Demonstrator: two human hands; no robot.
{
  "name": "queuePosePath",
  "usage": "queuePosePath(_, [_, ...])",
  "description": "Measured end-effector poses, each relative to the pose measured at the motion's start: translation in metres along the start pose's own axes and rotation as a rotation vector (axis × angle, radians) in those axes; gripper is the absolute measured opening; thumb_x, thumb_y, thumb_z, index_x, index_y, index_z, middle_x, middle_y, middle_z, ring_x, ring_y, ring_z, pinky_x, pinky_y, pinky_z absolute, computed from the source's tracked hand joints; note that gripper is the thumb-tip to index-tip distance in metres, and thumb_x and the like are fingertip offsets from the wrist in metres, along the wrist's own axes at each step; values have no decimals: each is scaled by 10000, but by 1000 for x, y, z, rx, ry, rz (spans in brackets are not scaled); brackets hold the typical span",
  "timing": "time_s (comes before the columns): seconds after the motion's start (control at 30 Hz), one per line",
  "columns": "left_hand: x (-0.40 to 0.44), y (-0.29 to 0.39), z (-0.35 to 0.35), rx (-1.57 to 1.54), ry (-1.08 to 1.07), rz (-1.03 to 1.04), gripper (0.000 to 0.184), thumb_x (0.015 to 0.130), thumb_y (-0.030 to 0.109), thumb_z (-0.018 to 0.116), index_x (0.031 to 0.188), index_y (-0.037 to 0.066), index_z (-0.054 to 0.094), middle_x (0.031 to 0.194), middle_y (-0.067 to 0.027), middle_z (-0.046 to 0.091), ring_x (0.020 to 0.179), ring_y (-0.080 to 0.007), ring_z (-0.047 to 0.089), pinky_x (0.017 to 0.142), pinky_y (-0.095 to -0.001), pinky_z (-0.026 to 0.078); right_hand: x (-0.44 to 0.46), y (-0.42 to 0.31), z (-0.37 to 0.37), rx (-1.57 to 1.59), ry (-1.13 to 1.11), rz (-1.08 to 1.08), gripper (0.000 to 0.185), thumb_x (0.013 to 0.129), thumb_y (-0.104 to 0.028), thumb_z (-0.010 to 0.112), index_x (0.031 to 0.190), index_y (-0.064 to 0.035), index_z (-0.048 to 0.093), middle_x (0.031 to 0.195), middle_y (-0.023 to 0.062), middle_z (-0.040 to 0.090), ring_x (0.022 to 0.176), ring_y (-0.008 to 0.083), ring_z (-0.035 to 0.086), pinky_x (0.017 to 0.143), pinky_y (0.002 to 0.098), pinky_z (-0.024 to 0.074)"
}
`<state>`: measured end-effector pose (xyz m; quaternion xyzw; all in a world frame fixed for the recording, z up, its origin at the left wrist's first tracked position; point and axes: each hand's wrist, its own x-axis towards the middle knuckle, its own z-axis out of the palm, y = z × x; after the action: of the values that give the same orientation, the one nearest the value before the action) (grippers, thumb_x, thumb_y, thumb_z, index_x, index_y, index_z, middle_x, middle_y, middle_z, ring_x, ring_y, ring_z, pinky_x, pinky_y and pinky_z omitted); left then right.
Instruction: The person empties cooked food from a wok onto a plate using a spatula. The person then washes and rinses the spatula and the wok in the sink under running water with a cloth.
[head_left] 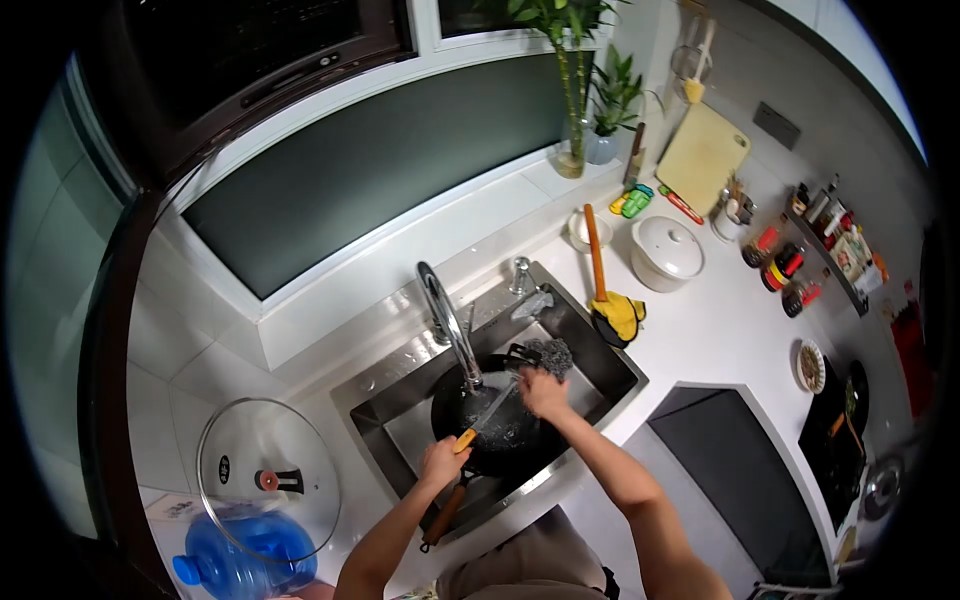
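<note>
My left hand [443,464] is closed round the yellow handle of a knife [492,411], whose blade points up and right over a black wok [460,405] in the sink. Near the blade's tip is my right hand [543,393], fingers curled; what they hold, if anything, is hidden. A grey wire scrubber [553,357] lies just beyond that hand; I cannot tell whether they touch. Water runs from the chrome tap [447,318] into the wok. The wok's wooden handle [443,517] sticks out over the sink's front edge.
The steel sink [612,385] is set into a white counter. A glass lid [325,465] and blue water jug [245,555] are at left. Right of the sink are a yellow-and-black cloth [620,317], a white lidded pot [668,255], jars and a small dish [811,366].
</note>
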<state>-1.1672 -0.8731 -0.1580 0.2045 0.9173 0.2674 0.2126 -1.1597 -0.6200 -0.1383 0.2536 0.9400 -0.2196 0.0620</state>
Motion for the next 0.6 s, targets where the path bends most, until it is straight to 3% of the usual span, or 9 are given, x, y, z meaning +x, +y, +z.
queuePosePath(0.1, [9, 7, 9, -110, -47, 32, 314, 787, 314, 647, 860, 14, 589, 853, -219, 638, 856, -409, 603, 740, -484, 476, -38, -4, 9, 67, -247, 179, 428, 900, -465, 474, 1174, -165, 609, 1149, 112, 619, 1100, 317, 565, 952, 603, 273])
queuePosePath(0.17, [5, 21, 9, -105, -50, 60, 315, 791, 296, 640, 878, 0, 573, 863, -229, 636, 866, -421, 598, 756, -494, 469, -58, -20, 15, 142, -270, 229, 503, 903, -500, 471, 1135, -80, 623, 1066, 142, 649, 1028, 288, 606, 915, 551, 363])
queuePosePath(0.23, [-6, 42, 4, -124, -27, 68, 365, 794, 309, 638, 966, 2, 539, 887, -232, 635, 876, -427, 595, 760, -504, 464, -58, -10, 60, 686, -405, 163, 569, 901, -497, 494, 1121, 18, 593, 1005, 159, 653, 907, 232, 638, 813, 429, 467])
queuePosePath(0.3, [-8, 47, 14, -100, -69, 186, 435, 802, 321, 627, 1077, 10, 497, 893, -224, 639, 871, -430, 595, 756, -493, 472, -78, -35, 51, 913, -169, 249, 504, 912, -419, 526, 1027, 69, 573, 897, 140, 662, 810, 184, 636, 709, 331, 501])
queuePosePath(0.33, [-14, 57, 7, -213, -121, 272, 451, 808, 325, 620, 1105, 15, 485, 921, -227, 633, 890, -423, 596, 768, -478, 475, -64, -26, 86, 1301, -84, 321, 376, 922, -340, 537, 945, 34, 551, 808, 124, 667, 734, 198, 637, 699, 329, 500])
queuePosePath(0.43, [-17, 75, -11, -331, -348, 278, 482, 846, 311, 586, 1217, 28, 463, 1066, -206, 612, 980, -350, 606, 836, -411, 467, -73, -25, 73, 951, 241, 195, 309, 930, -292, 526, 893, 15, 521, 751, 130, 665, 728, 222, 651, 670, 336, 504])
queuePosePath(0.53, [7, 48, 8, -832, -588, 247, 537, 915, 330, 514, 1356, 49, 392, 1212, -126, 568, 1043, -218, 572, 917, -314, 414, -88, -27, 26, 477, 418, 112, 301, 922, -328, 506, 889, -29, 523, 752, 163, 658, 749, 340, 647, 696, 397, 480])
queuePosePath(0.57, [22, 27, 22, -958, -669, 48, 497, 920, 375, 501, 1281, 33, 491, 1167, -124, 598, 1041, -206, 574, 918, -302, 408, -82, -17, 24, 352, 398, 103, 315, 923, -347, 493, 876, -38, 529, 743, 159, 658, 733, 353, 641, 711, 414, 468])
queuePosePath(0.6, [29, 25, 29, -726, -574, 63, 475, 909, 394, 509, 1228, 44, 541, 1142, -121, 615, 1041, -216, 581, 913, -316, 415, -76, -7, 21, 283, 408, 110, 346, 923, -377, 471, 886, -37, 529, 721, 154, 655, 687, 351, 642, 738, 435, 446])
